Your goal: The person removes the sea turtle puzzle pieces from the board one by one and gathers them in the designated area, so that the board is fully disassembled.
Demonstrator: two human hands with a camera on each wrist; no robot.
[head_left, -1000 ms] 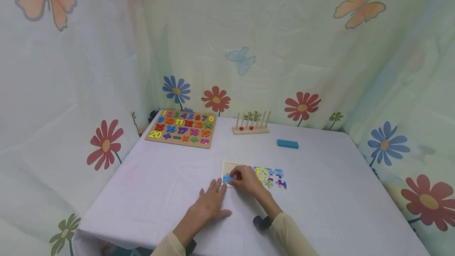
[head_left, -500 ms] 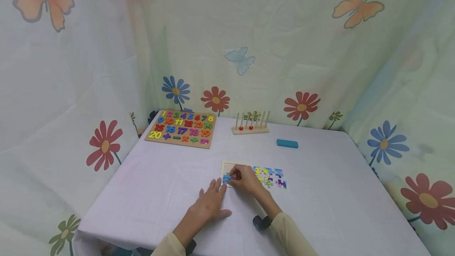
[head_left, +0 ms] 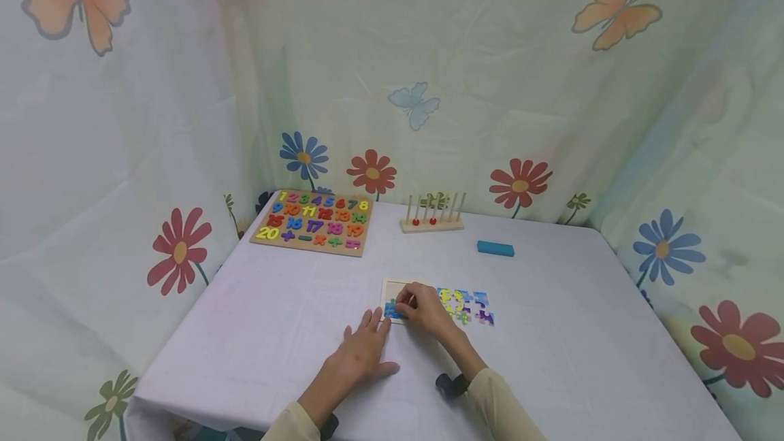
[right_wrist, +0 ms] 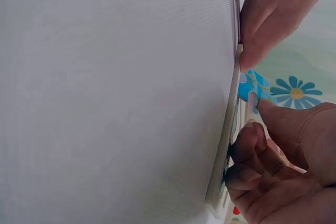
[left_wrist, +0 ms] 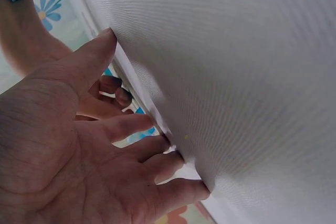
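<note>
My left hand (head_left: 358, 352) lies with straight, spread fingers on the tablecloth, its fingertips at the near left corner of a shallow wooden puzzle tray (head_left: 384, 291). My right hand (head_left: 425, 308) is over the tray with curled fingers. In the right wrist view its thumb and forefinger pinch a jigsaw piece (right_wrist: 254, 100), mostly hidden by the fingers. Blue jigsaw pieces (head_left: 390, 310) sit in the tray's near left corner. Right of the tray, loose yellow, blue and purple jigsaw pieces (head_left: 484, 317) lie in rows; the right hand partly covers the tray.
A wooden number board (head_left: 312, 223) lies at the back left. Behind the tray stands a peg counting frame (head_left: 433, 225) with red beads. A teal block (head_left: 496, 248) lies to the back right. Printed curtains surround the white table (head_left: 582, 332).
My right fingers have shifted slightly at the blue pieces in the tray's near left corner, and those pieces now look flatter. The left hand has stayed put.
</note>
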